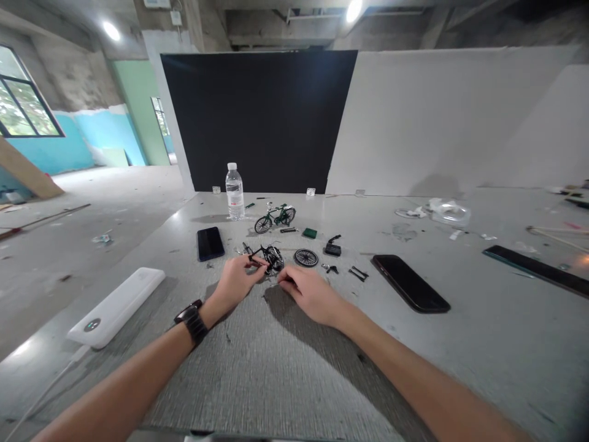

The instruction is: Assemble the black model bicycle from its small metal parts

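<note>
Between my hands is a black model bicycle (273,258), partly built, with a spoked wheel at its right end. My left hand (237,279) grips its left part between thumb and fingers. At the wheel's lower right, my right hand (310,291) is closed in a pinch; whatever sits between its fingertips is too small to make out. A loose spoked wheel (306,258) lies flat just beyond my right hand. To its right are a small black part (332,249) and small metal pieces (358,273). Behind stands a green model bicycle (281,216), near a small green block (310,233).
A water bottle (235,195) stands at the back left, beyond a dark phone (210,244). The white power bank (117,307) with a cable lies left. Another phone (409,282) is at right, with clear tape (451,213) farther back. A black panel (262,116) rises behind.
</note>
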The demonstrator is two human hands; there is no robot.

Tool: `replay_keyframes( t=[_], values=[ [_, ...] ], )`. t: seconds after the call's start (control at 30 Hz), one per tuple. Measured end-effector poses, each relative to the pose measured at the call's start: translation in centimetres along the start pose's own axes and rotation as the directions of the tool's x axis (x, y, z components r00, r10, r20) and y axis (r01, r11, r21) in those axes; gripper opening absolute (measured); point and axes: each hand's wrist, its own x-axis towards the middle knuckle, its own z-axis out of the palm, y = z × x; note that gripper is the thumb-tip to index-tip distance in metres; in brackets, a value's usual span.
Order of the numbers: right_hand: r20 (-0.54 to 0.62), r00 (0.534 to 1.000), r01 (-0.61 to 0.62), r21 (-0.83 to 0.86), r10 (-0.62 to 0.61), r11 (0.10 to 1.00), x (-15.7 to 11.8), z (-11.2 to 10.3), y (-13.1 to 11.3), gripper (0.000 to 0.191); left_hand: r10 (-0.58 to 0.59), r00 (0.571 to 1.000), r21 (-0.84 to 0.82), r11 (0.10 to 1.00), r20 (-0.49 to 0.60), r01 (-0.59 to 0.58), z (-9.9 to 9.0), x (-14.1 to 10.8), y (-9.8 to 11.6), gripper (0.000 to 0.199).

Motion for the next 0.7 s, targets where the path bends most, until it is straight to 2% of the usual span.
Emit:
replay_keyframes(
  t=[0.23,0.37,0.47,0.53,0.6,0.67,0.7],
  values=[
    [0.059,0.998,0.051,-0.243,-0.038,0.969,-0.1,0.6,-0.1,0.013,-0.147,0.989,-0.006,0.989,-0.016,0.147,-0.1,0.3,-0.1,0.016],
    [0.066,0.997,0.066,-0.260,-0.050,0.963,0.1,0.4,-0.1,0.015,-0.126,0.991,0.075,0.989,-0.045,0.129,-0.2,0.2,-0.1,0.030],
    [0.044,0.996,0.087,-0.237,-0.079,0.968,-0.8,-0.7,-1.9,0.013,-0.106,0.991,0.178,0.977,-0.081,0.119,-0.3,0.1,0.0,0.049],
    [0.023,0.989,0.145,-0.169,-0.144,0.975,-2.9,-1.3,-4.2,0.016,-0.116,0.990,0.244,0.961,-0.082,0.133,-0.6,0.1,0.1,0.055],
    [0.055,0.987,0.152,-0.027,-0.151,0.988,-6.3,-1.2,-6.8,0.021,-0.143,0.988,0.288,0.945,-0.055,0.153,-0.9,0.1,0.2,0.055],
    [0.227,0.957,0.151,0.148,-0.182,0.977,-10.2,-0.2,-8.9,0.027,-0.163,0.986,0.315,0.935,-0.028,0.164,-1.3,0.3,0.3,0.055],
    [0.350,0.916,0.120,0.225,-0.196,0.967,-12.1,0.5,-9.5,0.030,-0.163,0.986,0.328,0.931,-0.022,0.161,-1.5,0.4,0.3,0.055]
  ],
)
